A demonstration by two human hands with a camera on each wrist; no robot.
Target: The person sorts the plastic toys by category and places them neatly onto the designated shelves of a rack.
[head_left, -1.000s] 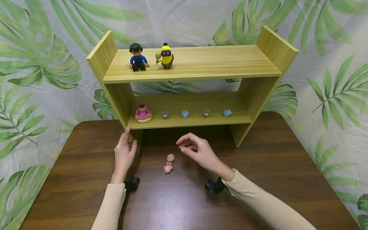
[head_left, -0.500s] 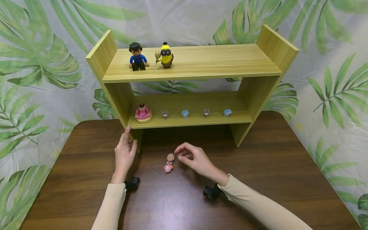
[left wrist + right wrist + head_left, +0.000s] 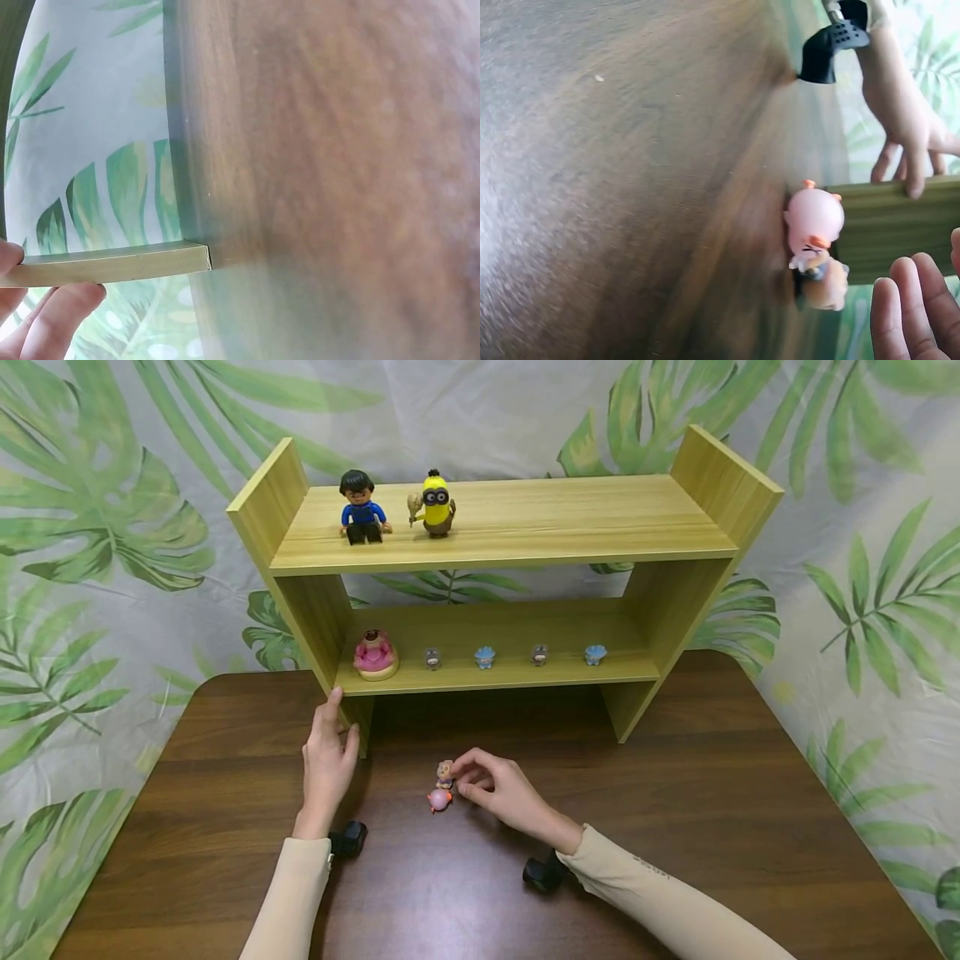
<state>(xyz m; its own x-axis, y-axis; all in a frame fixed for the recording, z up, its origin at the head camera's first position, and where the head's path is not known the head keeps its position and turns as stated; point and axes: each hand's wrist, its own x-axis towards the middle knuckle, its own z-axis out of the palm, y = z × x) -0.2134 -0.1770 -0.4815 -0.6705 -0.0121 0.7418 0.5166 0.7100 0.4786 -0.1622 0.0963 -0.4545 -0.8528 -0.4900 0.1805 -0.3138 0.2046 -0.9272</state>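
Note:
My left hand (image 3: pixel 328 768) holds the left side panel of a wooden shelf (image 3: pixel 510 523). In the left wrist view the panel edge (image 3: pixel 112 265) lies between the thumb and the fingers. My right hand (image 3: pixel 502 789), fingers loosely bent, is just right of a small tan figurine (image 3: pixel 445 774) on the table. Its fingertips reach the figurine's side in the head view; in the right wrist view they look apart from it. Directly in front of that figurine lies a round pink toy (image 3: pixel 439 800) with orange bits, the two almost touching.
On the middle board stand a pink bear figure (image 3: pixel 375 655), two small grey figures (image 3: pixel 432 658) and two blue ones (image 3: pixel 484 657). A blue-shirted doll (image 3: pixel 363 508) and a yellow minion (image 3: pixel 437 506) occupy the top board. The brown table (image 3: pixel 187 793) extends beneath everything.
My right hand has come down and to the left, from beneath the shelf to beside the tan figurine. The left hand keeps its place on the side panel.

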